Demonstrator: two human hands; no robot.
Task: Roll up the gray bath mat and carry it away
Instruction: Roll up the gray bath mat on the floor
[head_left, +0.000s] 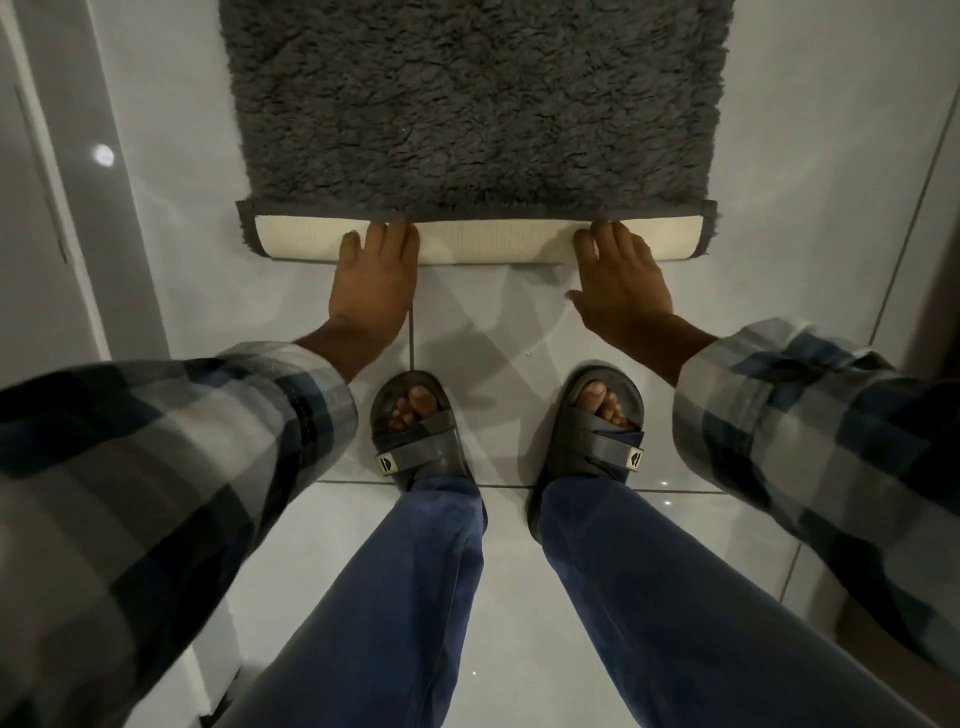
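Note:
The gray shaggy bath mat (467, 104) lies flat on the white tiled floor ahead of me, running off the top of the view. Its near edge is turned over into a short roll (488, 241) that shows the cream backing. My left hand (374, 280) rests on the left part of this roll, fingers laid over its top. Over on the right part of the roll lies my right hand (621, 283), placed the same way. Both hands press on the roll with fingers spread and flat.
My two feet in gray slide sandals (415, 431) stand on the glossy white tiles (493, 332) just behind the roll. A white door or panel (47, 208) lines the left side. A tile joint and a wall edge (924, 182) run along the right.

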